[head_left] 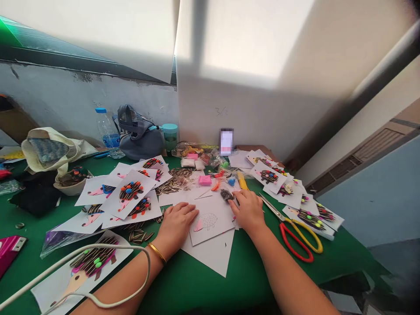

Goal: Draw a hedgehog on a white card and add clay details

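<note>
A white sheet [215, 232] with a hedgehog outline drawn on it lies in front of me, its snout filled with pink clay. My left hand [177, 223] rests flat at the sheet's left edge, fingers stretched out. At the upper right corner of the sheet, my right hand [247, 210] has its fingers closed on a packet of dark clay [227, 195]; the grip is partly hidden. Just beyond are a pink clay block [205, 180], a blue clay lump [231, 181] and a pile of sunflower seeds [175, 179].
Scissors [292, 227] with red and yellow handles lie right of my right hand. Hedgehog pictures are heaped at left [129, 192] and right [288, 188]. A white cable [108, 246] crosses above my left forearm. A phone [226, 142] and a water bottle [108, 129] stand behind.
</note>
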A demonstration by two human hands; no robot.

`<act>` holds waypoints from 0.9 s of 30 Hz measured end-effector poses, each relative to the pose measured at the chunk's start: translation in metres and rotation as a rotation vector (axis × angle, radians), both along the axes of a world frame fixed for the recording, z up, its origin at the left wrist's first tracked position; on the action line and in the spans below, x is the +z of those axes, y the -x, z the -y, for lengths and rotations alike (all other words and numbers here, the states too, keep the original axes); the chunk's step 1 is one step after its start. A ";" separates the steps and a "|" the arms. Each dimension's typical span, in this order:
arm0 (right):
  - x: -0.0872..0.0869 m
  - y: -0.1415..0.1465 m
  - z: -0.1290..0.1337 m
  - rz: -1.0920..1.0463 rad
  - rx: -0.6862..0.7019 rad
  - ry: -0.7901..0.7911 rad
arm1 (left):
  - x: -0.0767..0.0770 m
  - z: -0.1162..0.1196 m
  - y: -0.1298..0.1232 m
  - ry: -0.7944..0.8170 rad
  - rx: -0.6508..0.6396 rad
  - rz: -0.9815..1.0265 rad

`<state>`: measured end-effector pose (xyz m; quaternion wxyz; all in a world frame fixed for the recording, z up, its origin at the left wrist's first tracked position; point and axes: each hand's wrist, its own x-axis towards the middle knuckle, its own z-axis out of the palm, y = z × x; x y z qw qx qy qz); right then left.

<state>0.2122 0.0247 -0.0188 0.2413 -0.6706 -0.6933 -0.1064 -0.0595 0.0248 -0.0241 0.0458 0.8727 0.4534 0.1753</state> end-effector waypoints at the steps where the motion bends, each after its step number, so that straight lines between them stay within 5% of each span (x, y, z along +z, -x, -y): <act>1: 0.002 0.004 -0.005 0.025 -0.010 0.004 | -0.001 0.000 0.000 0.004 -0.005 0.002; 8: 0.010 0.015 -0.019 -0.021 -0.017 -0.020 | 0.001 0.001 0.001 0.012 0.003 0.069; 12: 0.015 0.025 -0.001 -0.254 0.270 -0.133 | 0.013 0.003 -0.005 0.120 0.014 0.316; 17: 0.014 0.051 0.015 -0.411 0.571 -0.082 | 0.024 0.003 -0.015 0.547 0.054 0.787; 27: 0.003 0.072 0.019 -0.483 0.540 -0.061 | 0.029 0.001 -0.023 0.482 0.076 0.821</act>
